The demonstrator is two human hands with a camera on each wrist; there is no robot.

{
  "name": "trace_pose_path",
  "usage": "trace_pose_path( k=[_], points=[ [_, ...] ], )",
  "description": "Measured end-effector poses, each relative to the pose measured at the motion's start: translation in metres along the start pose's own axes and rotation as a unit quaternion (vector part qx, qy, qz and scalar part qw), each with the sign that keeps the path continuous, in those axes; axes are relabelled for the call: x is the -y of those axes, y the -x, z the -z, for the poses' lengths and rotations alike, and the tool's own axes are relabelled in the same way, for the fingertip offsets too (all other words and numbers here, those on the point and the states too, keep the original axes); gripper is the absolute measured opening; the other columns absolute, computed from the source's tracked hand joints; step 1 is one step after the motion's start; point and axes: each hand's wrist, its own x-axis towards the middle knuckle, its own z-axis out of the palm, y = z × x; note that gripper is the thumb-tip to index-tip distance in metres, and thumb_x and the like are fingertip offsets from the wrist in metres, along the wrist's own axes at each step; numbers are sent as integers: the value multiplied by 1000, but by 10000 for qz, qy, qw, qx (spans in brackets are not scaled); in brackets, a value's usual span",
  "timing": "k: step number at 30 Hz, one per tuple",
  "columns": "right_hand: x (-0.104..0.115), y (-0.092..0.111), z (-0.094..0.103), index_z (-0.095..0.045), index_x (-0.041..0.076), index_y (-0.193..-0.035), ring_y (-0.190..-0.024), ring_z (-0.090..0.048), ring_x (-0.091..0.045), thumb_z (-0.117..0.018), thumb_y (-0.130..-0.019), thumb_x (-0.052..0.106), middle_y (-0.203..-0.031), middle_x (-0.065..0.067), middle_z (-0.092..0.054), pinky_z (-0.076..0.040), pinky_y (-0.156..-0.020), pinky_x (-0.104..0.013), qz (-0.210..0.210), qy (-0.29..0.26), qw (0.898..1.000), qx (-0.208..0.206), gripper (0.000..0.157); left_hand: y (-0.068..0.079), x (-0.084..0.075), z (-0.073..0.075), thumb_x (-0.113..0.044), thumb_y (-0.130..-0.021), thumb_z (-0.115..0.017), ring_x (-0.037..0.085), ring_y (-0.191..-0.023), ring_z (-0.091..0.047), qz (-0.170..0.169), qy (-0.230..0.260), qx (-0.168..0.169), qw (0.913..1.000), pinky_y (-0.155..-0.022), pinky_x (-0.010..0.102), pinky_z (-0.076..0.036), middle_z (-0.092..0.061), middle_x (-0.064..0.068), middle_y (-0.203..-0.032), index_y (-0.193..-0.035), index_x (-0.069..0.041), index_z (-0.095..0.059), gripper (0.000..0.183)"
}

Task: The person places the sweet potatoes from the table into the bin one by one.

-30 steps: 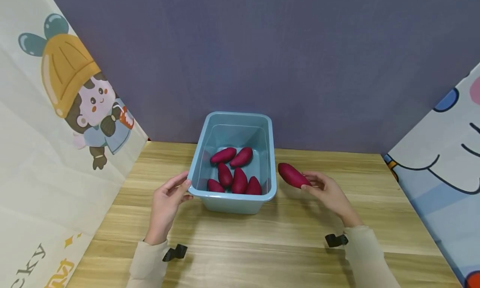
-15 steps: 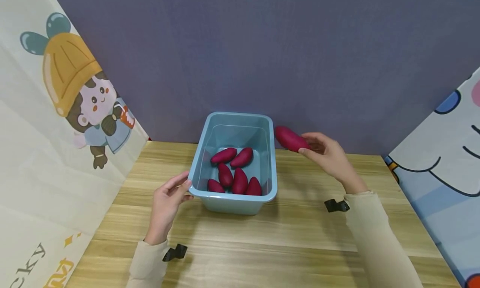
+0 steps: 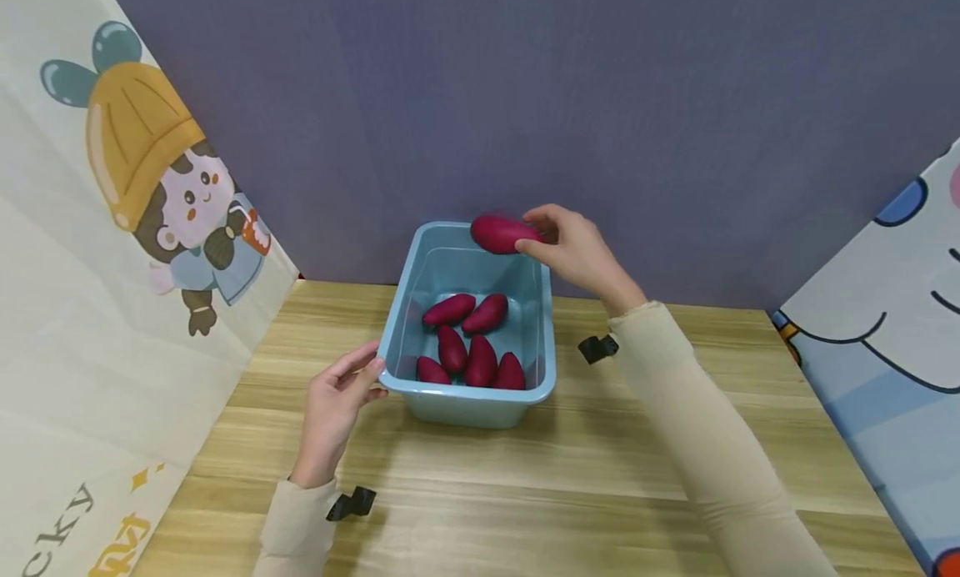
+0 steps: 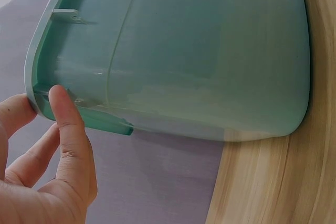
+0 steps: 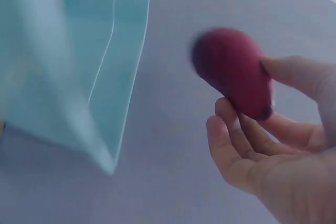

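Observation:
A light-blue plastic bin (image 3: 480, 398) stands on the table and holds several reddish-purple sweet potatoes (image 3: 452, 349), mostly toward its near end. My left hand (image 3: 335, 410) pinches the rim at the near left corner. In the left wrist view, the fingers (image 4: 67, 124) lie around that corner against the bin's outer wall (image 4: 210, 56). Over the far right part of the bin, my right hand (image 3: 573, 248) holds another sweet potato (image 3: 501, 234) by one end. The right wrist view shows this sweet potato (image 5: 231, 69) between thumb and fingers, beside the bin's blurred rim (image 5: 79, 108).
The wooden table (image 3: 480, 494) extends around the bin. A grey-purple partition (image 3: 480, 102) rises just behind the bin. Printed panels stand at the sides, the left one (image 3: 82, 310) with a cartoon figure and the right one (image 3: 885, 310) with drawn shapes.
My right hand has lifted the sweet potato from beside the bin's right side, then carried it left to above the bin's far end. The left hand and bin have stayed in place.

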Motion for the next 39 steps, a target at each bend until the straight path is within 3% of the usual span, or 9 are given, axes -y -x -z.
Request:
trace_pose_path(
  k=[6, 12, 21, 39],
  points=[
    [12, -22, -28, -60, 8, -132, -101, -64, -21, -65, -98, 19, -110, -6, -70, -55, -82, -39, -101, 84, 9994, 334, 37, 2, -1, -3, -12, -93, -74, 17, -80, -68, -79, 51, -5, 10000, -66, 32, -62, -68, 14, -115, -128, 4, -65, 39],
    [14, -27, -42, -62, 9, -132, -103, -63, -20, -63, -98, 17, -109, -4, -70, -54, -86, -39, -198, 167, 9983, 514, 34, 2, -1, -6, -12, -93, -74, 16, -80, -67, -57, 39, 93, 9999, -67, 32, -62, -68, 13, -113, -129, 4, -64, 40],
    [18, -26, -48, -63, 9, -129, -106, -62, -20, -62, -98, 17, -110, -5, -70, -54, -88, -38, -110, 173, 9983, 542, 32, 4, -1, -8, -12, -93, -74, 16, -80, -67, -58, 37, 79, 9999, -67, 32, -62, -68, 12, -113, -129, 3, -65, 40],
    [7, -20, -45, -65, 7, -126, -105, -63, -23, -65, -96, 17, -108, -7, -71, -53, -91, -38, -27, 169, 9992, 366, 31, 0, 1, -9, -12, -93, -74, 15, -80, -68, -26, -6, 52, 10000, -67, 32, -62, -68, 12, -112, -129, 4, -64, 40]
  ],
)
